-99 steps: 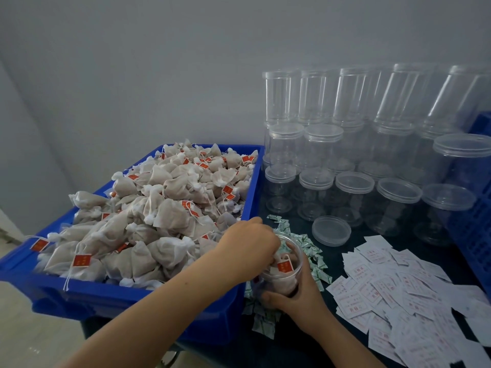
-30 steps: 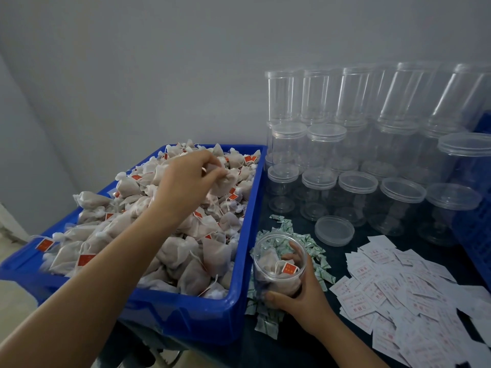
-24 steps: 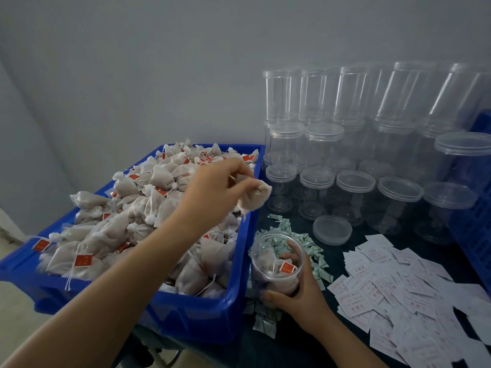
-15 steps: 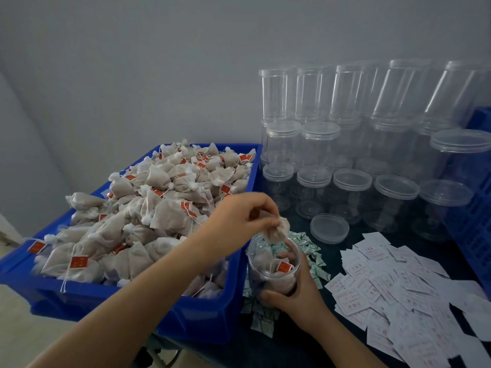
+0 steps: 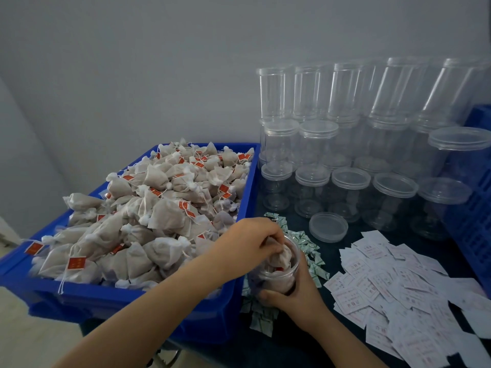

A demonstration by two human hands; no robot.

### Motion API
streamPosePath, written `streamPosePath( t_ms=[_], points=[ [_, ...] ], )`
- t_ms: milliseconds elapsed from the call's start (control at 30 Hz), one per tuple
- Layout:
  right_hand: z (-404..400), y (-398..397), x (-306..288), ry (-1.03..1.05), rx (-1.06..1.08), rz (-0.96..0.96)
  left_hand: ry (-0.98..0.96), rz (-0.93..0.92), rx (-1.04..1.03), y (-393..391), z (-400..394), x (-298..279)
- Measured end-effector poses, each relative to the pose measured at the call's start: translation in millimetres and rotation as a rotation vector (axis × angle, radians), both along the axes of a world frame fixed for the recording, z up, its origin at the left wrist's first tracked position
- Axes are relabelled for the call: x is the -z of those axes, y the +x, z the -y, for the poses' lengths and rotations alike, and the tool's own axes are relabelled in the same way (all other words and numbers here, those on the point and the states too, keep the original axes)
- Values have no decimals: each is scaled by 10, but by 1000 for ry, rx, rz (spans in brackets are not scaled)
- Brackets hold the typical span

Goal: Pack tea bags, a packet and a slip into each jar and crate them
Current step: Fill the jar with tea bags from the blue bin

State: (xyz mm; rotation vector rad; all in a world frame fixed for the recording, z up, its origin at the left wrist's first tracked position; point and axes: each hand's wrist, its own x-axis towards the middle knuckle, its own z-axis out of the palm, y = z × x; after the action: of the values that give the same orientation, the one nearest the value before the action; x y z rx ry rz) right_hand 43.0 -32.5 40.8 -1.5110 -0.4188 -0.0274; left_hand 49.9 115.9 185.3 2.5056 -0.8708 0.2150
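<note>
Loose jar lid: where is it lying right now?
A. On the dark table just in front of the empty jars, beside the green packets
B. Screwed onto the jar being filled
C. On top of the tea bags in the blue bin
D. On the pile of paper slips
A: the loose jar lid lies flat on the dark table, in front of the empty jars and right of the green packets.

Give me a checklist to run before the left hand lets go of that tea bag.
1. Tea bag at the jar's mouth: ok.
2. Right hand holds the jar steady: ok.
3. Left hand grip on the bag: ok, fingers pinch it.
4. Room left in the jar: cannot tell.
5. Packets within reach beside the jar: ok.
6. Slips and lid at hand: ok.
</note>
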Motion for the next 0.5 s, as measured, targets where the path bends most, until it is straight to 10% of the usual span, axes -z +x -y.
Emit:
streamPosePath(
  t_ms=[500],
  points=[
    [-22,3,-38,44,-2,-11,171,-89,75,-31,124,-38]
  ],
)
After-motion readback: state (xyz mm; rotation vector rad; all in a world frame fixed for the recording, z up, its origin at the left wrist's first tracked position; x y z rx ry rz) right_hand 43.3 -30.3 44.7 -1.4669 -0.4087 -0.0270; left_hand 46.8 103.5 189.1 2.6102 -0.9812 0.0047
